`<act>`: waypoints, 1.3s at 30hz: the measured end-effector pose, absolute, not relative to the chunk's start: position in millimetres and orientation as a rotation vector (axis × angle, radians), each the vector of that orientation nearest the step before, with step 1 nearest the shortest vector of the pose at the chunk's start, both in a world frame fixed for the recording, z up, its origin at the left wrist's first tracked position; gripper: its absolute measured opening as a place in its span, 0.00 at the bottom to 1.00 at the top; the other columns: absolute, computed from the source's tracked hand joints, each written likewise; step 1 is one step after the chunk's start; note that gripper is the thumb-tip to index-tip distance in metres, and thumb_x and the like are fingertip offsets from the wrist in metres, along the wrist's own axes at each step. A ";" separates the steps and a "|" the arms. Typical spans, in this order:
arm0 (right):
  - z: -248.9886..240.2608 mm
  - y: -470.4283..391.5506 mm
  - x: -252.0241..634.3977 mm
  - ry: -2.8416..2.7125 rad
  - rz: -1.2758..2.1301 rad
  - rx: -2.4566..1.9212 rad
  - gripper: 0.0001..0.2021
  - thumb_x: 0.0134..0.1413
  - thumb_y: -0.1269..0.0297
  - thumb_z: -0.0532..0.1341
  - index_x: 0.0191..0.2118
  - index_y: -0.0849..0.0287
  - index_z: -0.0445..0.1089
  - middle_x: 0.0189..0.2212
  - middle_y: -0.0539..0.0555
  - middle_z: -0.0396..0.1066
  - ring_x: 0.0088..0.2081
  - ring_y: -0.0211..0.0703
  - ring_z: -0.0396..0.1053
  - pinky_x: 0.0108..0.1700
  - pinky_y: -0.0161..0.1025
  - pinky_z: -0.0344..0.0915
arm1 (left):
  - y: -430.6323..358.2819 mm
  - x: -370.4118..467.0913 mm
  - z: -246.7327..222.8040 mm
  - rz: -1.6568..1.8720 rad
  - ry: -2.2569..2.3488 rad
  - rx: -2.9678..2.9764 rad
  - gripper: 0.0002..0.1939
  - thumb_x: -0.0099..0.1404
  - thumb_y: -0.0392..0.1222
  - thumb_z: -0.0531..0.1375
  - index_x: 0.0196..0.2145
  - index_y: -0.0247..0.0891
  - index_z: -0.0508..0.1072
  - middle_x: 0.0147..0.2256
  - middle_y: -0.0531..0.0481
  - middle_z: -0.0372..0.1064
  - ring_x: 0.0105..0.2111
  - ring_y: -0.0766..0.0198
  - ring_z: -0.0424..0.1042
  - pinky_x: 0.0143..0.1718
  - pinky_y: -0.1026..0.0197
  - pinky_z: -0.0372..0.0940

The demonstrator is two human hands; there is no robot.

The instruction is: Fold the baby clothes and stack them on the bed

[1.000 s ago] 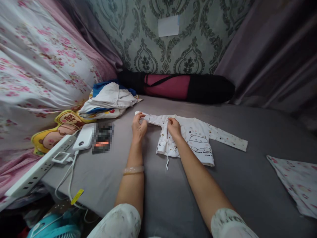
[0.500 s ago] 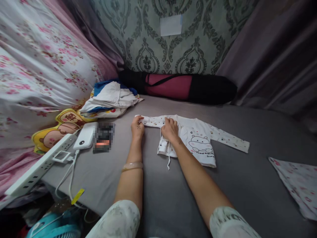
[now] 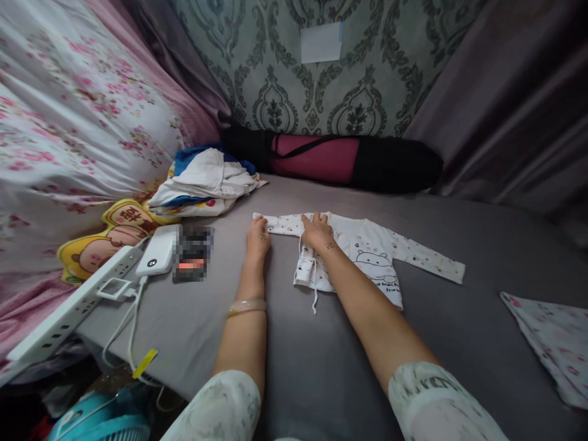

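A small white baby shirt [image 3: 374, 260] with a hippo drawing and tie strings lies on the grey sheet, one sleeve stretched to the right and the other to the left. My left hand [image 3: 258, 236] has its fingers closed on the cuff of the left-lying sleeve. My right hand [image 3: 316, 231] rests on the shirt near that sleeve's shoulder, fingers apart and pressed flat on the cloth. The strings hang down below my right hand, over the shirt's side.
Left on the grey bed [image 3: 220, 257] are a white power strip [image 3: 76, 306], a white power bank [image 3: 158, 251], a pixelated item [image 3: 193, 254] and piled clothes [image 3: 209, 180]. A black and red bag [image 3: 316, 159] lies behind. Patterned cloth [image 3: 551, 343] is at right.
My right hand has shifted slightly up toward the shirt's shoulder, and its fingers have spread. My left hand stays at the cuff. The view has moved slightly.
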State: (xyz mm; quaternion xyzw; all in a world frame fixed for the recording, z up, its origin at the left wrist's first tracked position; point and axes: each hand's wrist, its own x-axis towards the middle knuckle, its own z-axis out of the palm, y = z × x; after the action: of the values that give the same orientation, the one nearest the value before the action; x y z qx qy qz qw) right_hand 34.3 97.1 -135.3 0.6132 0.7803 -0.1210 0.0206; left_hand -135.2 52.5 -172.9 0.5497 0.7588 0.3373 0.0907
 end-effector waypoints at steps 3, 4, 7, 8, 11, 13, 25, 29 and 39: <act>-138.4 93.0 35.4 2.462 -0.352 1.910 0.32 0.54 0.68 0.56 0.66 0.50 0.54 0.60 0.63 0.53 0.58 0.61 0.53 0.50 0.50 0.62 | 50.3 -133.2 -175.1 0.851 2.313 1.679 0.20 0.61 0.28 0.48 0.46 0.36 0.74 0.56 0.39 0.65 0.59 0.55 0.60 0.61 0.52 0.53; -139.8 92.2 36.9 2.488 -0.347 1.912 0.31 0.54 0.68 0.56 0.66 0.51 0.55 0.60 0.64 0.54 0.58 0.60 0.54 0.51 0.50 0.62 | 48.6 -131.7 -174.8 0.814 2.340 1.682 0.20 0.61 0.29 0.49 0.46 0.38 0.74 0.57 0.40 0.64 0.60 0.52 0.58 0.61 0.49 0.52; -142.1 94.1 49.7 2.599 -0.414 1.861 0.31 0.54 0.69 0.55 0.65 0.54 0.57 0.59 0.63 0.57 0.58 0.58 0.56 0.55 0.48 0.60 | 42.6 -126.0 -169.7 0.781 2.424 1.613 0.21 0.61 0.31 0.51 0.50 0.42 0.72 0.60 0.40 0.60 0.62 0.44 0.52 0.60 0.38 0.49; -141.8 96.0 57.8 2.646 -0.499 1.817 0.32 0.54 0.70 0.55 0.65 0.55 0.56 0.59 0.61 0.59 0.58 0.56 0.57 0.56 0.47 0.59 | 40.9 -124.0 -166.1 0.793 2.437 1.597 0.21 0.61 0.31 0.52 0.50 0.42 0.72 0.60 0.39 0.59 0.63 0.43 0.50 0.59 0.37 0.48; -137.8 101.4 93.1 2.747 -0.872 1.832 0.31 0.55 0.72 0.53 0.65 0.56 0.55 0.56 0.57 0.66 0.54 0.46 0.65 0.55 0.41 0.62 | 38.2 -115.4 -149.6 0.897 2.440 1.613 0.18 0.63 0.34 0.52 0.49 0.42 0.71 0.58 0.39 0.62 0.62 0.44 0.53 0.59 0.40 0.49; -135.3 100.9 120.9 2.725 -1.026 2.079 0.25 0.57 0.70 0.52 0.61 0.58 0.62 0.51 0.56 0.71 0.47 0.43 0.70 0.49 0.39 0.66 | 37.4 -104.2 -135.6 0.974 2.371 1.659 0.16 0.64 0.37 0.52 0.47 0.41 0.73 0.52 0.40 0.67 0.56 0.48 0.60 0.57 0.46 0.54; -140.0 50.6 159.2 2.322 -1.260 2.021 0.06 0.54 0.68 0.57 0.30 0.60 0.70 0.20 0.52 0.71 0.21 0.38 0.70 0.23 0.31 0.63 | 7.3 13.0 -111.3 0.278 1.675 1.904 0.08 0.58 0.33 0.56 0.32 0.37 0.75 0.28 0.46 0.74 0.32 0.59 0.75 0.35 0.62 0.66; -122.6 38.4 158.2 2.300 -1.177 1.822 0.15 0.48 0.67 0.63 0.44 0.59 0.68 0.33 0.53 0.75 0.22 0.36 0.70 0.23 0.31 0.61 | 5.3 7.8 -110.6 0.087 1.754 1.944 0.09 0.54 0.43 0.63 0.34 0.40 0.73 0.35 0.45 0.75 0.37 0.54 0.74 0.35 0.60 0.66; -91.6 17.0 147.5 2.251 -0.801 1.615 0.16 0.45 0.66 0.64 0.44 0.62 0.72 0.38 0.59 0.75 0.34 0.44 0.73 0.30 0.34 0.63 | -6.4 18.8 -93.2 -0.224 1.665 2.147 0.15 0.49 0.47 0.67 0.33 0.37 0.76 0.40 0.39 0.74 0.46 0.50 0.73 0.43 0.61 0.66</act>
State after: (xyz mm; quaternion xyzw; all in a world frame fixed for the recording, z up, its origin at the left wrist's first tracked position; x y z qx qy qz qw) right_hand 147.5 17.0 -91.6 0.5554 0.7741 -0.2753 0.1282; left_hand 18.8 -6.4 -93.2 0.7707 0.5976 -0.0802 0.2060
